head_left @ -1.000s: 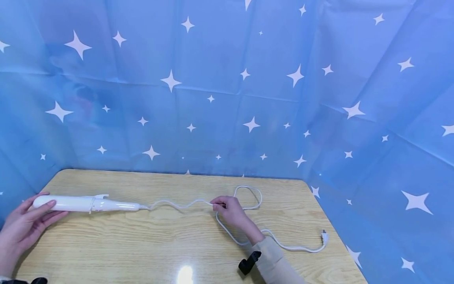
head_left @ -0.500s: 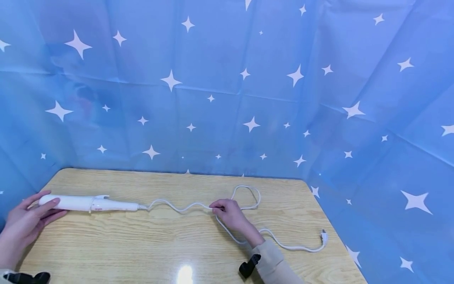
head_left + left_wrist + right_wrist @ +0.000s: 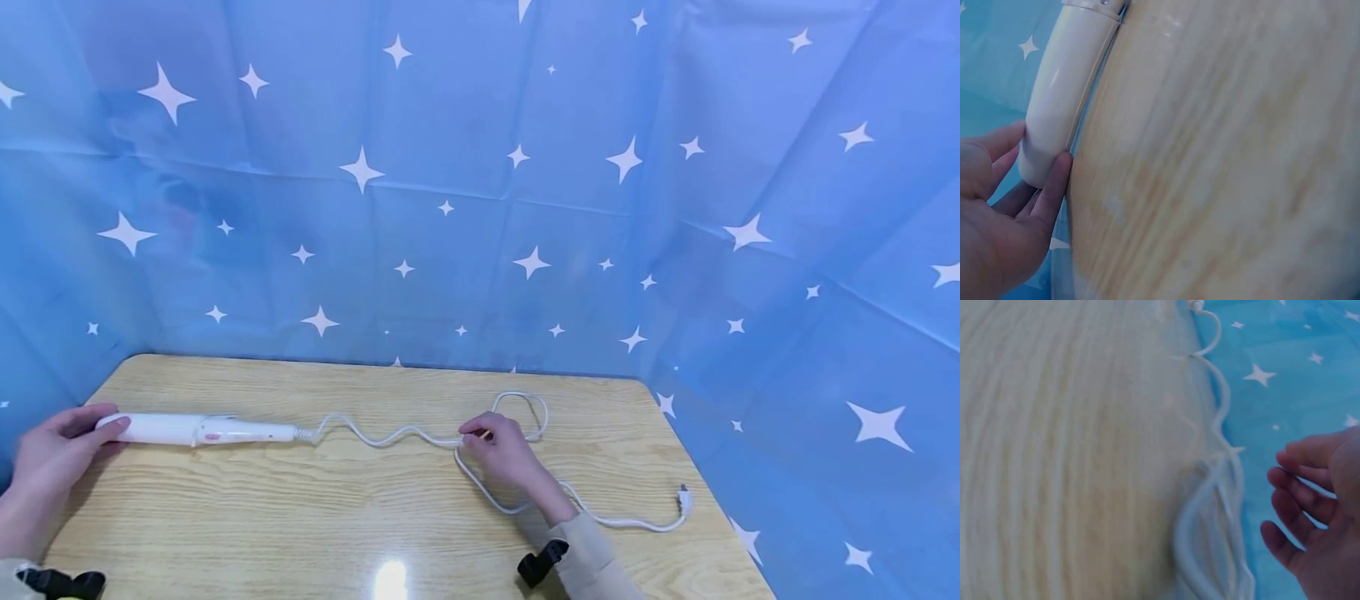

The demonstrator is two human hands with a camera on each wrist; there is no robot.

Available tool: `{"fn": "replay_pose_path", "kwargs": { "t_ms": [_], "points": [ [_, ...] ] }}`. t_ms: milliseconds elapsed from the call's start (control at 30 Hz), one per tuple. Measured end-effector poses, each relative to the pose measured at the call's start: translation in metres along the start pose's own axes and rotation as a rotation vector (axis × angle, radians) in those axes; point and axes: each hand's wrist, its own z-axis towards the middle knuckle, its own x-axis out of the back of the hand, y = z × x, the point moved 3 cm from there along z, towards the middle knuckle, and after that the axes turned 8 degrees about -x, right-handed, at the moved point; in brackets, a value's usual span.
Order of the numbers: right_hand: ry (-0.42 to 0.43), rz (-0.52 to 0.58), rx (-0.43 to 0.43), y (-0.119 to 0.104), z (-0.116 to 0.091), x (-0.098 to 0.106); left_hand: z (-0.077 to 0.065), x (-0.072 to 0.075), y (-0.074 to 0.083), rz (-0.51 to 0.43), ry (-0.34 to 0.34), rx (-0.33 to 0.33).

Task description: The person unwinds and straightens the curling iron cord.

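A white curling iron [image 3: 161,429] lies lengthwise across the left part of the wooden table, its tapered handle toward the right. My left hand [image 3: 54,462] holds its rounded end between thumb and fingers, as the left wrist view [image 3: 1010,219] shows too. From the handle a white cord [image 3: 367,437] runs in waves to the right. Over that cord hovers my right hand [image 3: 504,450], fingers loosely bent. In the right wrist view the right hand [image 3: 1316,506] is apart from the cord [image 3: 1225,406], with nothing between the fingers.
Beyond my right hand the cord makes a loop and ends in a white plug [image 3: 684,500] near the right edge of the wooden table [image 3: 300,525]. A blue star-patterned curtain [image 3: 450,125] hangs along the back and sides.
The curling iron has slid slightly right and turned about its length, so its lever no longer stands up. My right hand has let go of the cord and shifted a little right.
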Motion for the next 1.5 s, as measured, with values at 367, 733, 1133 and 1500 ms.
{"fn": "replay_pose_path", "kwargs": {
  "t_ms": [367,733,1133,1500],
  "points": [
    [0.010,0.017,-0.018,0.010,-0.017,0.022,-0.004,0.004,0.014,0.284,-0.051,-0.143],
    [-0.073,0.052,-0.043,0.018,-0.031,0.018,-0.009,0.019,0.016,0.378,-0.072,-0.223],
    [-0.080,-0.070,-0.016,0.017,-0.035,0.005,-0.052,-0.032,0.083,0.567,-0.179,-0.697],
    [-0.089,-0.314,0.004,0.006,-0.027,-0.011,-0.072,-0.096,0.109,0.551,-0.363,-1.004]
  ]
}}
